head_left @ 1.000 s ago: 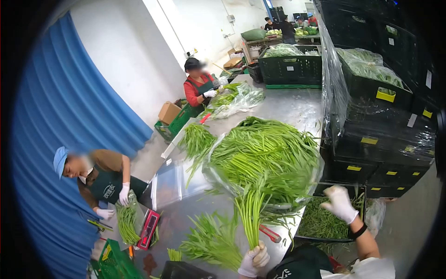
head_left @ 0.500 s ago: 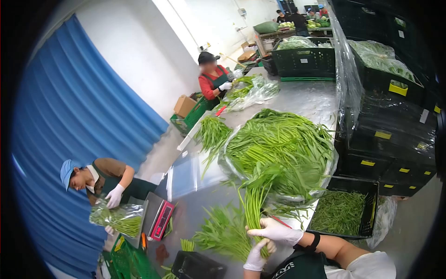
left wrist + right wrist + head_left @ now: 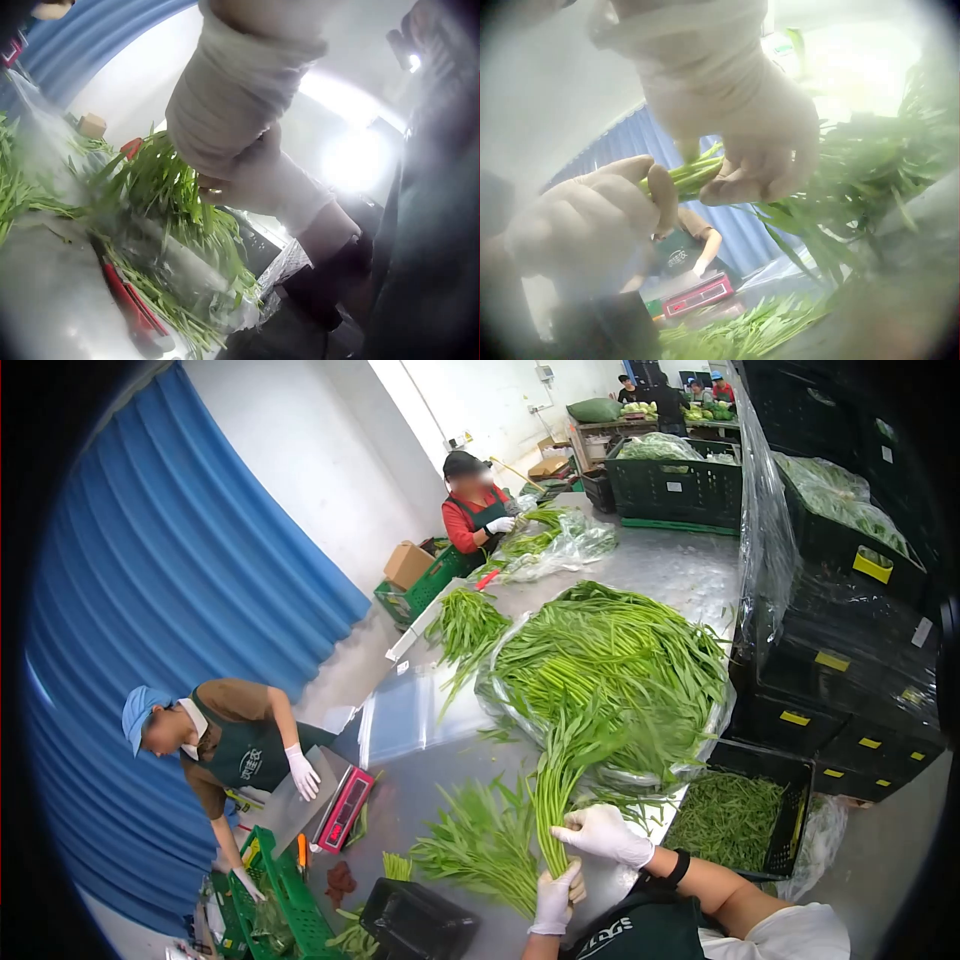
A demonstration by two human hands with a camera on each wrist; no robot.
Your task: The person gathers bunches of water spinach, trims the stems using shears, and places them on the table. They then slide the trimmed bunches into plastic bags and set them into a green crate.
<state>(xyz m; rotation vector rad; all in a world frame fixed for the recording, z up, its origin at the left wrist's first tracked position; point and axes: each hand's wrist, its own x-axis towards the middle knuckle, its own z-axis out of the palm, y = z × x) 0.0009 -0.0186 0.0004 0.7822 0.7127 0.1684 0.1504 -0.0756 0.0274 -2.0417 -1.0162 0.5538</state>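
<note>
A bunch of water spinach, long green stems topped with narrow leaves, stands tilted before me in the head view. My gloved left hand grips it near the cut stem ends. Just above, my gloved right hand has thumb and fingers curled on the stems. In the right wrist view a short stretch of stems shows between the two hands. Behind the bunch a large heap of water spinach fills an open clear plastic bag. A smaller pile of it lies left of my hands.
A red-handled cutter lies on the metal table beside the heap. Black crates are stacked at right, above a crate of loose greens. At left a person in a blue cap stands by a pink scale and green crate.
My right hand has come from above the right-hand crate of greens onto the bunch. The left hand has kept its grip. The blue-capped person has moved bagged greens from the scale into the green crate.
</note>
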